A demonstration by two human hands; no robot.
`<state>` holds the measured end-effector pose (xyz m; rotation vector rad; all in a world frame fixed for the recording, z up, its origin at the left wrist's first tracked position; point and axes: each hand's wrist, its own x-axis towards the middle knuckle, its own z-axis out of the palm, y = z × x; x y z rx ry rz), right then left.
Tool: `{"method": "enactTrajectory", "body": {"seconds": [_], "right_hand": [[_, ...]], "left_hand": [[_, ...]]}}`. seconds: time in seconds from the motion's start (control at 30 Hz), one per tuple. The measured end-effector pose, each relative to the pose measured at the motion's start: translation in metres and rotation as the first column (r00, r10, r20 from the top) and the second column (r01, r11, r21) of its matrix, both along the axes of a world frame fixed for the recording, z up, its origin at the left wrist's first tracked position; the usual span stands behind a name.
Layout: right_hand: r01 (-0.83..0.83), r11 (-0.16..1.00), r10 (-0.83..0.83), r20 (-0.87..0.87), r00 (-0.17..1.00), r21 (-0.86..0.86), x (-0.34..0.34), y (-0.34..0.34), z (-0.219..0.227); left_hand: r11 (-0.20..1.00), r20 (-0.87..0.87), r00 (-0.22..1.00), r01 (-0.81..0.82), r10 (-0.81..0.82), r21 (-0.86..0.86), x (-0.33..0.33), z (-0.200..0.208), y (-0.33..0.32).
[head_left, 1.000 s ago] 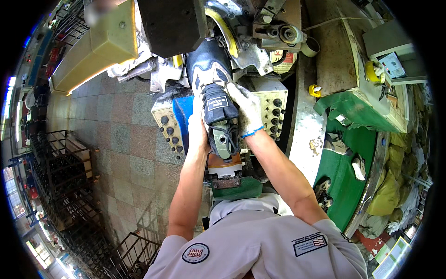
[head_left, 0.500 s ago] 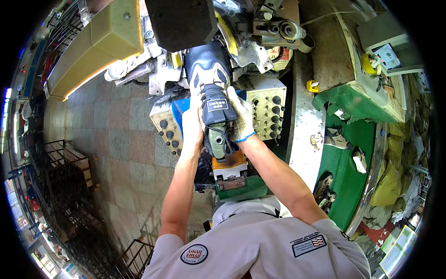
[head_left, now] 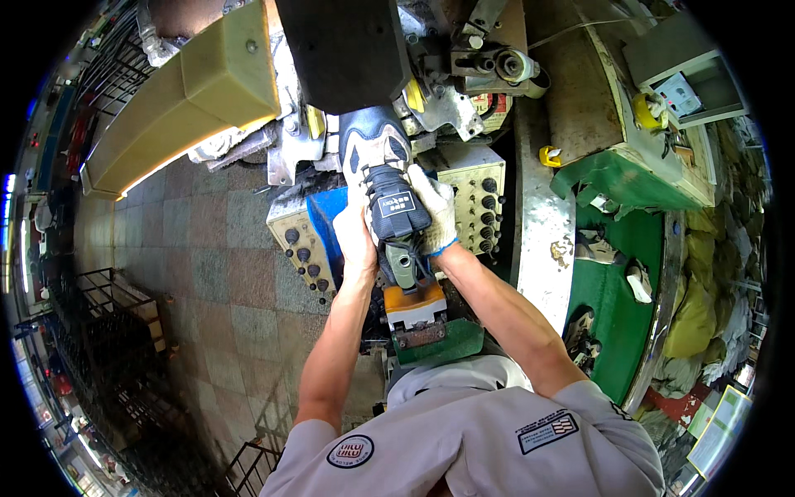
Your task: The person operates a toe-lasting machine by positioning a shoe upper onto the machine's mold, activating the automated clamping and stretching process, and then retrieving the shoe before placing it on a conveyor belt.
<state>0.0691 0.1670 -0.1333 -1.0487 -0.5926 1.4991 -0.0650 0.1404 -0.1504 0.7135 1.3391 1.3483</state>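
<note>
Left hand (head_left: 355, 234), gloved right hand (head_left: 436, 214) hold shoe (head_left: 397, 207)

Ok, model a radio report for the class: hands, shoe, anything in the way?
Left hand on left side of shoe. Gloved right hand on its right. Toe forward, tip hidden by black block.

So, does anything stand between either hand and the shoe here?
No obstacle is visible. The left hand holds one side of the shoe; at the other, only a white glove separates the right hand from it. The dark machine block sits beyond both hands.
</note>
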Motion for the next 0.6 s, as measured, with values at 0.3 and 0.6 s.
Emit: {"method": "enactTrajectory", "body": {"seconds": [0.3,0.6], "right_hand": [[-0.037,0.98,-0.049,0.411,0.91,0.198,0.009,-0.005,0.008],[0.052,0.996,-0.047,0.078,0.996,-0.069,0.085,-0.051,-0.007]], "left_hand": [[0.986,-0.111,0.994,0.04,-0.021,0.165,0.009,-0.009,-0.006],[0.945,-0.109,0.94,-0.327,0.324,-0.015,-0.039,-0.057,-0.096]]}}
